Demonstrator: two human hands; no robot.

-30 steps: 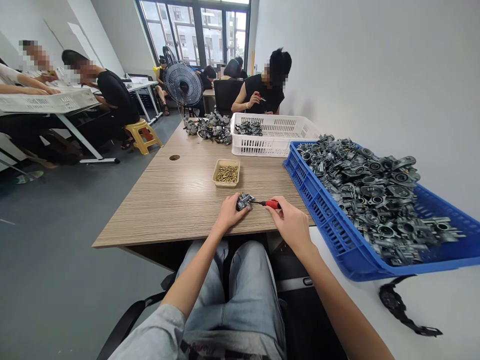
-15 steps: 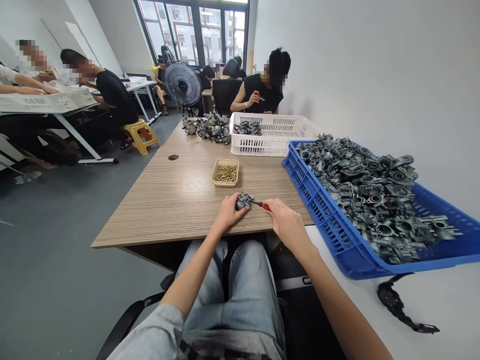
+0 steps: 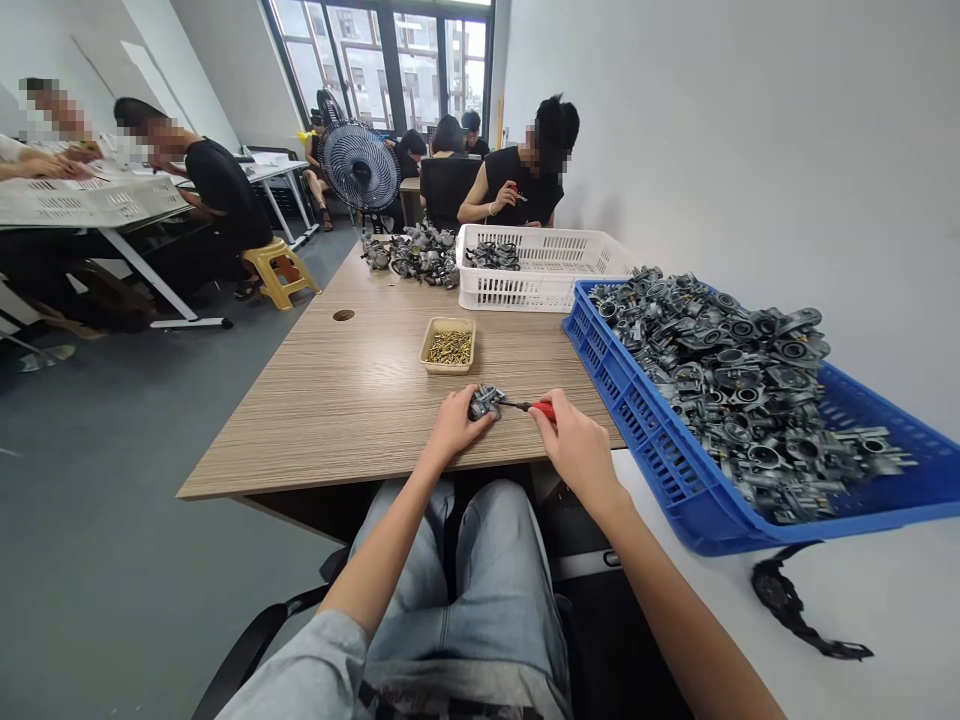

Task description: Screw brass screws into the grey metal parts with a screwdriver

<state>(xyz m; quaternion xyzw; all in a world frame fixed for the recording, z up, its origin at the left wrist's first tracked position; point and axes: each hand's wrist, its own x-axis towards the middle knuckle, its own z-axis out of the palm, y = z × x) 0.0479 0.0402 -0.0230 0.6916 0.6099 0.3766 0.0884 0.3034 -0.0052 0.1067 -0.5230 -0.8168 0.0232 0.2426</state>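
My left hand [image 3: 454,425] rests on the table edge area, holding a small grey metal carburetor body [image 3: 486,403] against the wooden tabletop [image 3: 315,430]. In my right hand [image 3: 577,440] is a red-handled screwdriver [image 3: 541,408], its thin shaft reaching into the carburetor body. The two hands sit close together, with the carburetor's far side partly hidden by my left fingers. Just beyond them stands a small beige tray [image 3: 424,358] of brass screws.
A blue crate [image 3: 660,460] heaped with carburetor bodies sits at my right. Beyond stand a white basket [image 3: 540,285] and a loose pile of carburetors [image 3: 412,255]. A co-worker [image 3: 521,190] holds a tool across the table. A black strap [image 3: 784,605] lies on the white surface.
My right hand has eased back along the screwdriver, so more of the red handle shows. The carburetor stays in about the same place, and the view has drifted slightly.
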